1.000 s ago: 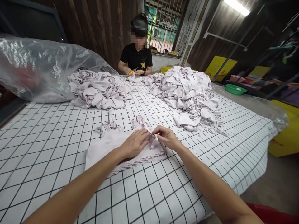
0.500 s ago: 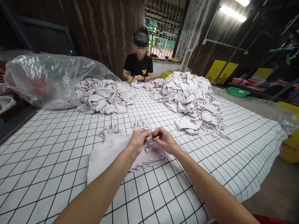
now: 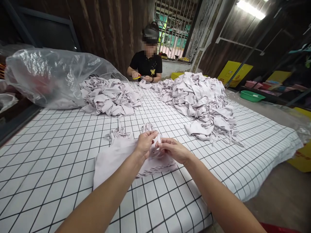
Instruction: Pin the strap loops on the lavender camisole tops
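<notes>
A layered stack of pale pinkish-grey garments (image 3: 114,155) lies flat in front of me, its scalloped edges overlapping toward my right. Over its right part I hold a narrow fabric strap (image 3: 159,138) stretched between my fingertips. My left hand (image 3: 145,144) pinches the upper end of it. The lower end sits between the thumb and fingers of my right hand (image 3: 173,149). Bunched straps (image 3: 118,134) stick out past the stack's far edge. Whether the strap is joined to the top garment is hidden by my hands.
A grid-patterned cloth (image 3: 60,155) covers the table. Heaps of similar garments stand at left (image 3: 109,95) and right (image 3: 194,94). A clear plastic bag (image 3: 60,77) leans at the far left. Across the table, a person (image 3: 147,64) holds yellow-handled scissors (image 3: 137,77).
My left hand has risen from lying flat on the stack into a pinch on the strap. My right hand has turned and now grips lower. The view has shifted slightly.
</notes>
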